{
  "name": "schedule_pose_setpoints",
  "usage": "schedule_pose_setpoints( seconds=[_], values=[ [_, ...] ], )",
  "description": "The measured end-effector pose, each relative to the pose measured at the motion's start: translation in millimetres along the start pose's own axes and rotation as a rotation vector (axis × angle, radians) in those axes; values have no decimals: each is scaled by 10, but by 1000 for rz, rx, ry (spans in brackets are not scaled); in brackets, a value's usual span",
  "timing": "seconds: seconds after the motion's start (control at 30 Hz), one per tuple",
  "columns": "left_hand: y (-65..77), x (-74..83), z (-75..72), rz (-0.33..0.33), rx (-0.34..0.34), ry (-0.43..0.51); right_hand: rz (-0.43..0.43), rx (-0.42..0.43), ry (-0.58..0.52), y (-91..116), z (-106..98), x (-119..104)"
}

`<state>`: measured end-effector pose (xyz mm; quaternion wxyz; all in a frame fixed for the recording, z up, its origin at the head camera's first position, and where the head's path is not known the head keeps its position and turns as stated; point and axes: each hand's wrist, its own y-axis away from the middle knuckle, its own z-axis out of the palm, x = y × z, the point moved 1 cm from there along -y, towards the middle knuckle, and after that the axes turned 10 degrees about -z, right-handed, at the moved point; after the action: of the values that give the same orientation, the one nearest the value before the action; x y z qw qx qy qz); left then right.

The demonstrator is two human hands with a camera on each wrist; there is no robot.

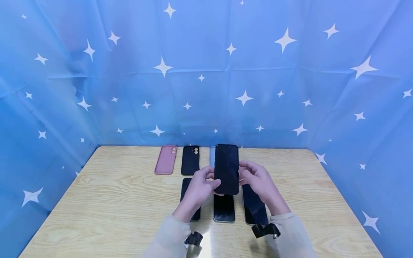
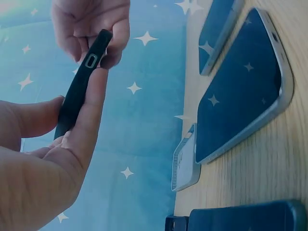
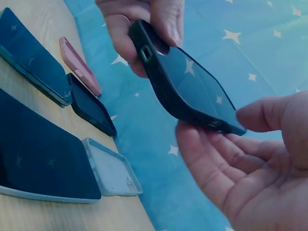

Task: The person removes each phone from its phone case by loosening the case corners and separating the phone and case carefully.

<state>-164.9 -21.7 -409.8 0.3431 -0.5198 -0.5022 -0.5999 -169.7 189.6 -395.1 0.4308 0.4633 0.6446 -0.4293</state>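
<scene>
A dark smartphone in a black case (image 1: 227,168) is raised over the table, screen toward me. My left hand (image 1: 200,186) grips its lower left side, thumb on the front and fingers behind. At the right edge, my right hand (image 1: 258,179) pinches it between thumb and fingers. In the right wrist view, a slot shows in the rim of the case (image 3: 166,94). Beneath the hands lie a middle phone (image 1: 224,209), a right phone (image 1: 255,206) and a left phone (image 1: 196,215), partly covered by the left hand.
Along the table's back edge lie a pink phone case (image 1: 165,160), a black phone case (image 1: 190,161) and a light blue case (image 1: 212,156), the last mostly hidden behind the raised phone. A blue star-patterned curtain (image 1: 200,46) hangs behind the wooden table (image 1: 113,200).
</scene>
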Motion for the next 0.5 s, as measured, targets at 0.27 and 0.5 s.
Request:
schedule_pose_setpoints(
  seconds=[0.27, 0.5],
  values=[
    [84, -25, 28, 3, 6, 1, 34, 49, 9, -184, -74, -44],
    [98, -55, 80, 33, -19, 64, 33, 42, 46, -297, -156, -80]
  ],
)
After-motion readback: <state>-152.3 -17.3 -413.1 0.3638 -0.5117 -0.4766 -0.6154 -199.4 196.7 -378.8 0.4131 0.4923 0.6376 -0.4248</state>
